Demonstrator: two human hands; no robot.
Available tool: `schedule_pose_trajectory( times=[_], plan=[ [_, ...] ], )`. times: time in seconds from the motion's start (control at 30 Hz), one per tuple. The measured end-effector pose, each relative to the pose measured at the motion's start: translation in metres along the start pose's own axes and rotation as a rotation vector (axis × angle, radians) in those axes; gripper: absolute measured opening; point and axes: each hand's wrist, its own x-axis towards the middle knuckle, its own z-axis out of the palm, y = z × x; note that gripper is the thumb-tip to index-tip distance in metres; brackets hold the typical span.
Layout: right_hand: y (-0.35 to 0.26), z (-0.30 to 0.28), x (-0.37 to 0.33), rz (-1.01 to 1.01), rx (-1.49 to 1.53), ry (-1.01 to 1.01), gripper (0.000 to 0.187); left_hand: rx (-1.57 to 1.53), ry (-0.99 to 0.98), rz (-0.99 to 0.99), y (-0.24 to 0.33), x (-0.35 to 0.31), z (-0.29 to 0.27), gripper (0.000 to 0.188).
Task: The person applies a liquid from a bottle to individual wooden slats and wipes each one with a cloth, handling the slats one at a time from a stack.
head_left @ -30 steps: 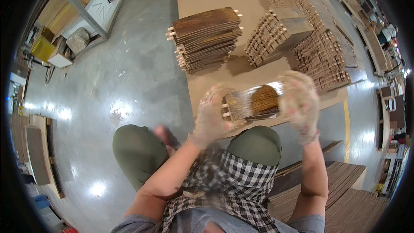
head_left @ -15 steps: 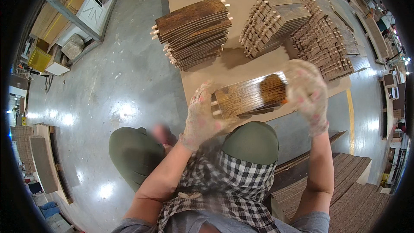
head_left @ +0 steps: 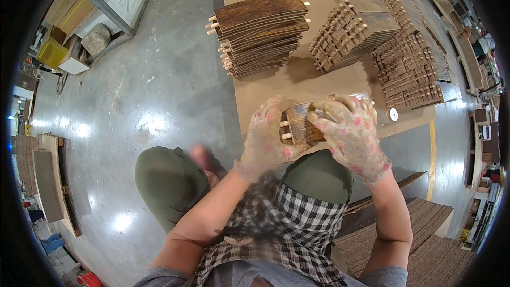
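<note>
"Did you spot any packaging or signs in there?"

"A few, all at the upper left of the frame. A yellow box point(head_left: 51, 51) sat on the floor by the shelving, with a flat white box point(head_left: 73, 66) just beside it. Above them a white panel point(head_left: 123, 1) carried large grey markings."

"Any screens?"

"None that I could make out."

Two gloved hands meet in front of the person's chest, bare forearms rising from the lower edge. The left hand point(head_left: 265, 138) curls its fingers inward, thumb side facing right. The right hand point(head_left: 350, 133) lies palm down, fingers bent and pointing left, almost touching the left hand's fingertips.
</note>
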Motion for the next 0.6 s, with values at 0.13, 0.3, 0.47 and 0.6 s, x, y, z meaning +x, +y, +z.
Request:
schedule_pose_trajectory(
  times=[0.13, 0.3, 0.47, 0.6],
  plan=[
    [-0.003, 0.000, 0.008, -0.029, 0.031, 0.009, 0.038, 0.145, 0.027, 0.124, 0.003, 0.004, -0.007, 0.085],
    [0.005, 0.002, 0.000, -0.020, 0.037, 0.028, 0.037, 0.073, 0.036, 0.110, -0.001, 0.003, -0.001, 0.085],
    [-0.012, 0.003, 0.017, -0.019, 0.003, 0.041, 0.036, 0.153, 0.081, 0.211, -0.009, -0.001, 0.001, 0.086],
    [0.004, 0.002, -0.001, 0.045, 0.043, 0.075, 0.035, 0.024, 0.133, 0.160, 0.006, 0.003, -0.002, 0.075]
  ],
)
